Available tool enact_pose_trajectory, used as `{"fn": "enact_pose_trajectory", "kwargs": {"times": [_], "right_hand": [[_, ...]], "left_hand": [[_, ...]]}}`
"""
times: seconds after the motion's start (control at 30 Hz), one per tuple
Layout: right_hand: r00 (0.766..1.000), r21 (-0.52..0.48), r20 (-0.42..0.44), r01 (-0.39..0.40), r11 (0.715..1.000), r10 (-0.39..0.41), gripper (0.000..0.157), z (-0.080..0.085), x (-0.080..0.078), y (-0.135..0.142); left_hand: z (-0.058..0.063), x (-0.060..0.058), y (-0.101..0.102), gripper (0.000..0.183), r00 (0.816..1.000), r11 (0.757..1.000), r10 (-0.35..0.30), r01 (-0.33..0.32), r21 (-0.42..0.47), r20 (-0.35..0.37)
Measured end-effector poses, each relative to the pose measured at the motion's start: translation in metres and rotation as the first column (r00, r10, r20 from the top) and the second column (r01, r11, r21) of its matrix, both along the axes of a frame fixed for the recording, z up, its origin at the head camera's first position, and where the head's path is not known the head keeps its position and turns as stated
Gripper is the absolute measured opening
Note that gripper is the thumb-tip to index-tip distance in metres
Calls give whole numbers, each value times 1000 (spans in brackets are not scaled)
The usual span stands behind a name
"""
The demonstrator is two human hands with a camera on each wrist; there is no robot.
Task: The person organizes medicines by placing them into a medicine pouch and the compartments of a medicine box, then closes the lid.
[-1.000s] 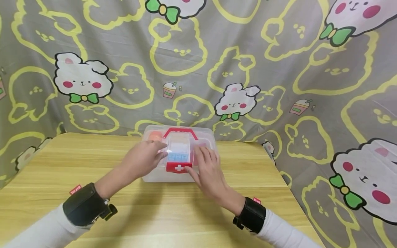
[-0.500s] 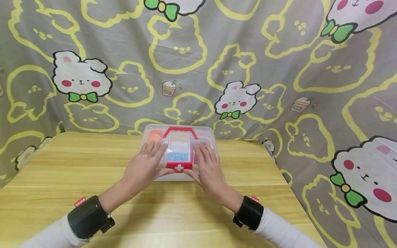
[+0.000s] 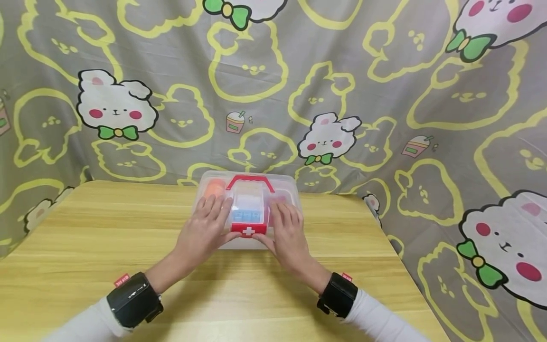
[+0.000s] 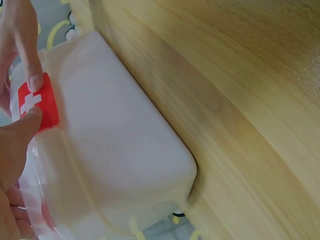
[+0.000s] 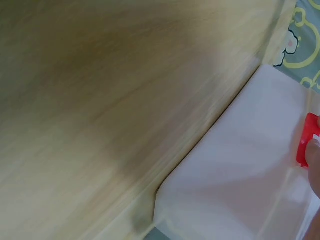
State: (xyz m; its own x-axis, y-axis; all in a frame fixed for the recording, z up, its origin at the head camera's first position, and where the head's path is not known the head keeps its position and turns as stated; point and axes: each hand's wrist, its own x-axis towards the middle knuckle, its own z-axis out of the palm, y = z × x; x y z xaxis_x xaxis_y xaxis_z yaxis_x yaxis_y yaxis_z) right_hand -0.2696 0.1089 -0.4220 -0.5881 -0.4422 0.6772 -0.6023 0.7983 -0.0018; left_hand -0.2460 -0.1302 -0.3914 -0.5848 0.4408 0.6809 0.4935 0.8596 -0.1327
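A translucent plastic first-aid box (image 3: 243, 244) with a red carry handle (image 3: 251, 177) stands on the table. Its red latch (image 3: 236, 228) with a white cross is fastened over the front edge. My left hand (image 3: 202, 232) lies on the lid's left part, fingers extended, thumb on the latch's left end. From the other side my right hand (image 3: 291, 233) rests on the lid with its thumb on the latch's right end. The left wrist view shows both thumbs against the latch (image 4: 49, 102). In the right wrist view the right thumb (image 5: 314, 161) touches the latch.
The wooden table (image 3: 107, 223) extends to both sides and in front of the box. A patterned cloth (image 3: 188, 61) hangs right behind the box and along the right side. Through the lid show an orange item (image 3: 215, 186) and blue contents (image 3: 247, 215).
My left hand has come down onto the lid, its thumb moving onto the latch beside the right thumb. The right hand and the box stay where they were.
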Motion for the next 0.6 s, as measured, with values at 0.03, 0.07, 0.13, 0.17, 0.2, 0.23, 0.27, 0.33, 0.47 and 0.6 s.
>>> {"fn": "enact_pose_trajectory", "kwargs": {"times": [0.03,0.07,0.13,0.17,0.2,0.23,0.27,0.33,0.47,0.6], "right_hand": [[1000,-2,3,0,1000,0,95,0,0,0],[1000,-9,10,-2,1000,2,95,0,0,1],[1000,-22,22,-6,1000,6,96,0,1,1],[1000,-28,27,-8,1000,9,98,0,1,0],[999,-34,33,-9,999,10,99,0,1,0],[999,-38,32,-10,999,11,99,0,1,-1],[999,-40,31,-9,999,10,100,0,1,-1],[1000,-34,28,-3,999,4,101,0,1,-1],[1000,-26,23,4,1000,-3,101,0,2,-2],[1000,-30,16,6,1000,-6,100,0,2,-2]], "left_hand": [[-1,-1,1,94,1000,1000,4,-4,-9,-15],[-1,-1,1,95,1000,1000,7,-7,-16,-29],[-2,-2,1,96,999,1000,11,-12,-19,-43],[-3,-2,1,96,999,1000,14,-16,-23,-47],[-4,-2,1,96,999,999,18,-19,-27,-49],[-3,-2,1,96,998,999,21,-23,-33,-52],[-4,-2,1,96,998,999,24,-26,-37,-54],[-4,-2,0,96,998,998,29,-32,-51,-60],[-4,-1,0,95,997,997,35,-40,-69,-67],[-5,-1,1,94,997,997,36,-41,-68,-71]]}}
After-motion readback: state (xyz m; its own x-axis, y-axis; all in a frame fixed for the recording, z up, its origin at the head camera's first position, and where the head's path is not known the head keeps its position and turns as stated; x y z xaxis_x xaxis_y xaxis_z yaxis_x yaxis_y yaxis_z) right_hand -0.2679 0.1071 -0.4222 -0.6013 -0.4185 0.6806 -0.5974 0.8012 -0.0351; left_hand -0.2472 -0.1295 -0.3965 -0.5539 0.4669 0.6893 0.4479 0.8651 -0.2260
